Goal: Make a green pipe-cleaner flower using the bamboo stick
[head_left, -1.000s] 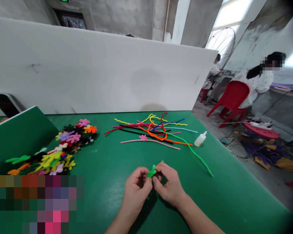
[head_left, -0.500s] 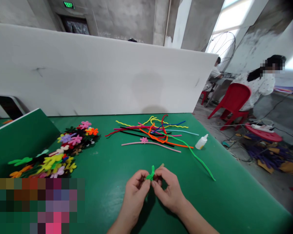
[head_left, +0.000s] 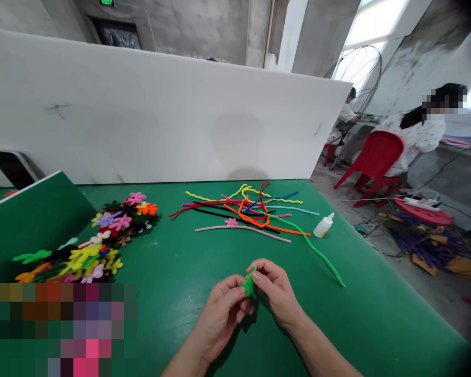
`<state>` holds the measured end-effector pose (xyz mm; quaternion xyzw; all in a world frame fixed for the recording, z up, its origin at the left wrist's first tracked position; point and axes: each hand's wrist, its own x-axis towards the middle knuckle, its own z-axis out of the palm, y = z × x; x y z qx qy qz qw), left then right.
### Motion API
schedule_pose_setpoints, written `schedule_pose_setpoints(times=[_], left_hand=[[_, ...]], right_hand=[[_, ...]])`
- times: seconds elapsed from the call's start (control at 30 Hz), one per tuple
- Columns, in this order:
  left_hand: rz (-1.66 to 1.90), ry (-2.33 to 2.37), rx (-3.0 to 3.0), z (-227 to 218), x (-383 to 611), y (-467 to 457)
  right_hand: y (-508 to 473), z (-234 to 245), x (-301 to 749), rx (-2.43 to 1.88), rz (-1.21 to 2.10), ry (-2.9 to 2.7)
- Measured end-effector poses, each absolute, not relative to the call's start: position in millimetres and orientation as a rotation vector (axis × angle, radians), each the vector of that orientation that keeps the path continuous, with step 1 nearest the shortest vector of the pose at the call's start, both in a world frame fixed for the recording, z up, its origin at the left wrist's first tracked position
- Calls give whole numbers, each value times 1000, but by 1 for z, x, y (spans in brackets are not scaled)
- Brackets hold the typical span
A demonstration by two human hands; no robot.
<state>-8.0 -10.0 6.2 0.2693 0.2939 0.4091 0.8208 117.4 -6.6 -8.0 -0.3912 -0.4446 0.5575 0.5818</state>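
Observation:
A small bright green felt piece (head_left: 248, 285) is pinched between both my hands, low over the green table (head_left: 172, 272). My left hand (head_left: 223, 311) grips it from the left with thumb and fingers closed. My right hand (head_left: 277, 293) pinches it from the right, fingers curled. Just beyond lie several coloured pipe cleaners (head_left: 247, 209) in a loose pile, a pink felt flower (head_left: 231, 222) on a pale pink stem, and a long green pipe cleaner (head_left: 317, 254).
A heap of felt flowers (head_left: 102, 235) lies at the left beside a green board (head_left: 31, 220). A small glue bottle (head_left: 323, 225) lies at the right. A white partition (head_left: 160, 115) backs the table. People sit at the right near a red chair (head_left: 372, 157).
My hands have turned the green piece and shifted slightly right and lower; the piece now points more upright between my fingertips. The camera tipped a little.

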Motion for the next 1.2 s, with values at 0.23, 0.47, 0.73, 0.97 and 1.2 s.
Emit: schedule_pose_setpoints(times=[0.23, 0.47, 0.73, 0.97, 1.2], left_hand=[[837, 508, 458, 6, -10, -7], [792, 432, 397, 5, -11, -9], [720, 437, 448, 5, -11, -8], [715, 418, 412, 5, -11, -10], [789, 317, 365, 9, -12, -11]], right_hand=[[-5, -6, 117, -850, 1282, -1048], [-4, -5, 125, -774, 1160, -1236], [-3, 0, 135, -762, 1270, -1371], [-1, 0, 134, -830, 1334, -1355], [-4, 2, 128, -903, 1273, -1335]])
